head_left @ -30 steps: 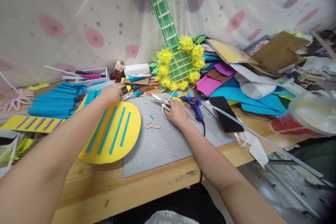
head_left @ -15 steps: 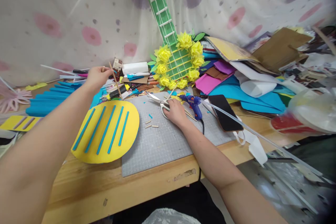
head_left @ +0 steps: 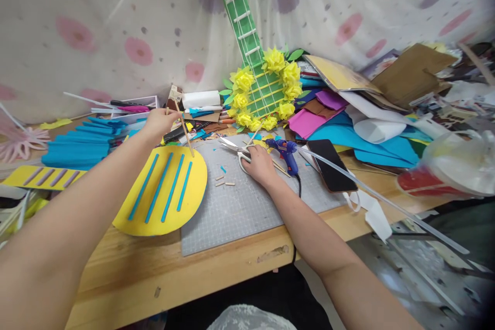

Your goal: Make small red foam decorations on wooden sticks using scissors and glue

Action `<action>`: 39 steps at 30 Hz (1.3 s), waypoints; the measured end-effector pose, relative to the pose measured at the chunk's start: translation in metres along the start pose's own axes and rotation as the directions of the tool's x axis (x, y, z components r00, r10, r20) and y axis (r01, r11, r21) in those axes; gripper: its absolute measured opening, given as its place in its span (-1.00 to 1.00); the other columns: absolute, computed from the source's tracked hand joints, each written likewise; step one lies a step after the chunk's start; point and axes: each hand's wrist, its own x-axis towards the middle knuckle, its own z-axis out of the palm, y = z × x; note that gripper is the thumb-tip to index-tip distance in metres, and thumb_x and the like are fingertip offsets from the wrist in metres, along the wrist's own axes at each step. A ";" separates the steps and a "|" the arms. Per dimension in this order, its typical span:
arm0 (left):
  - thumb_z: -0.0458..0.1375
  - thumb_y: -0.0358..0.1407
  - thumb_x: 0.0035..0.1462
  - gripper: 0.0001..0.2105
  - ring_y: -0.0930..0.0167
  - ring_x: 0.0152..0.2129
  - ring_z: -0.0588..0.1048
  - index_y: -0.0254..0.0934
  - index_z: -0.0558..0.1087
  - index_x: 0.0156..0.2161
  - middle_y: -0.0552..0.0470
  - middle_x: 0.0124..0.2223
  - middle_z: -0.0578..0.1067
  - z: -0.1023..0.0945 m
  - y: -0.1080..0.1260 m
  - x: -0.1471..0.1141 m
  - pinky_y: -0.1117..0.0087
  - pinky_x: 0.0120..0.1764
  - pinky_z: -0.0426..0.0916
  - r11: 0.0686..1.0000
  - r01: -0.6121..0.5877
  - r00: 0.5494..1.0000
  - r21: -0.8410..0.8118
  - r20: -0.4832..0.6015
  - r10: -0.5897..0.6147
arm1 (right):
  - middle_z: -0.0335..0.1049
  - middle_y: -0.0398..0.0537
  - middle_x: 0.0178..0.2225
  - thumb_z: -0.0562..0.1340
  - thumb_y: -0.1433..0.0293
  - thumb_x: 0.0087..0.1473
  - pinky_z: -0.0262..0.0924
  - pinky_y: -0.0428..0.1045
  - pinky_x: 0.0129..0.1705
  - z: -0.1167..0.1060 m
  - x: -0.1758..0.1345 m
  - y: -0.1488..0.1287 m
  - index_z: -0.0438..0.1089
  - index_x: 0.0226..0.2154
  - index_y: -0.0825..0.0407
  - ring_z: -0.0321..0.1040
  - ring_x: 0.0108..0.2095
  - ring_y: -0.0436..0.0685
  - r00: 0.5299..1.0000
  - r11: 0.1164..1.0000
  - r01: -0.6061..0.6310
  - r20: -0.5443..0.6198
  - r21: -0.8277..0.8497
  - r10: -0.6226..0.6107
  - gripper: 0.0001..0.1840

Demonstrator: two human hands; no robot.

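My left hand [head_left: 159, 125] pinches a thin wooden stick [head_left: 184, 131] above the back edge of a yellow paper disc [head_left: 198, 185]. The stick slants down to the right. Several blue strips lie in parallel across the disc. On the grey cutting mat [head_left: 232, 221], my right hand [head_left: 260, 164] has its fingers around the handles of the scissors [head_left: 231, 145], whose blades point left and stand slightly apart. Small cut stick pieces [head_left: 229, 183] lie in front of the scissors. A blue glue gun [head_left: 286, 152] is just right of my right hand.
A green paper guitar [head_left: 247, 46] with yellow flowers leans at the back. A phone [head_left: 331, 166] lies right of the glue gun, near a clear plastic cup [head_left: 448, 165]. Coloured paper sheets [head_left: 375, 144] pile up at the right, with blue pleated paper [head_left: 77, 147] at the left.
My left hand has moved right with the stick, whose lower end is now over the disc. My right hand stays at the scissors. The view has shifted slightly.
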 end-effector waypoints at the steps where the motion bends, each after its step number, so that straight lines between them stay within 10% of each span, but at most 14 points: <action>1: 0.11 -0.26 -0.06 -0.82 0.56 -0.66 0.14 -0.40 0.40 -0.44 0.14 -0.66 0.22 -0.001 0.004 0.000 0.49 -0.55 0.04 0.992 -0.021 0.999 0.128 -0.041 0.027 | 0.32 0.11 -0.18 0.10 0.30 0.02 0.07 -0.02 -0.08 0.000 0.000 0.000 0.33 -0.20 0.14 0.21 -0.12 0.18 1.000 1.000 0.005 0.002 0.000 -0.005 -0.68; 6: 0.01 -0.11 0.00 -0.65 0.38 -0.38 0.41 -0.29 0.48 -0.22 -0.01 -0.33 0.49 0.001 0.030 0.001 0.46 -0.37 0.19 0.750 -0.228 0.968 0.621 0.061 0.244 | 0.32 0.11 -0.18 0.09 0.31 0.02 0.07 -0.02 -0.08 -0.002 0.001 0.000 0.34 -0.20 0.14 0.22 -0.12 0.18 1.000 1.000 0.008 0.007 -0.002 -0.008 -0.68; 13: 0.05 -0.12 -0.05 -0.68 0.24 -0.23 0.45 -0.21 0.48 -0.22 -0.08 -0.20 0.52 0.033 0.007 -0.003 0.39 -0.25 0.25 0.408 -0.475 0.851 0.780 0.525 -0.013 | 0.39 0.04 -0.28 0.08 0.19 0.02 0.12 -0.05 -0.24 -0.013 -0.010 -0.009 0.37 -0.32 0.06 0.32 -0.24 0.14 0.988 1.000 -0.028 0.150 0.010 0.026 -0.69; 21: -0.21 -0.17 0.15 -0.55 0.17 -0.11 0.40 -0.45 0.30 -0.02 -0.35 -0.03 0.41 0.011 -0.016 0.009 0.27 -0.16 0.25 0.568 -0.239 0.929 0.787 0.356 -0.102 | 0.37 0.09 -0.20 0.16 0.33 -0.03 0.13 -0.02 -0.14 -0.012 -0.007 -0.010 0.31 -0.19 0.13 0.29 -0.16 0.17 0.992 0.997 -0.066 0.107 0.037 0.062 -0.68; 30: -0.18 -0.11 0.11 -0.48 0.08 -0.03 0.34 -0.35 0.17 0.12 -0.30 0.07 0.33 -0.006 -0.041 0.013 0.16 -0.11 0.23 0.610 -0.112 0.953 0.785 0.259 -0.159 | 0.36 0.06 -0.18 0.11 0.39 0.03 0.11 0.02 -0.07 -0.028 0.037 -0.034 0.33 -0.21 0.10 0.24 -0.12 0.15 0.982 0.977 0.179 0.033 0.114 -0.184 -0.76; 39: 0.10 -0.10 -0.15 -0.51 0.32 -0.26 0.45 -0.22 0.39 -0.04 -0.01 -0.16 0.50 -0.005 -0.062 0.019 0.45 -0.26 0.29 0.695 -0.308 0.840 0.649 0.529 -0.121 | 0.28 0.06 0.01 0.03 0.54 0.00 0.01 0.03 0.08 0.018 0.141 -0.093 0.28 -0.02 0.16 0.15 0.02 0.14 0.871 0.870 0.466 0.088 0.158 -0.483 -0.56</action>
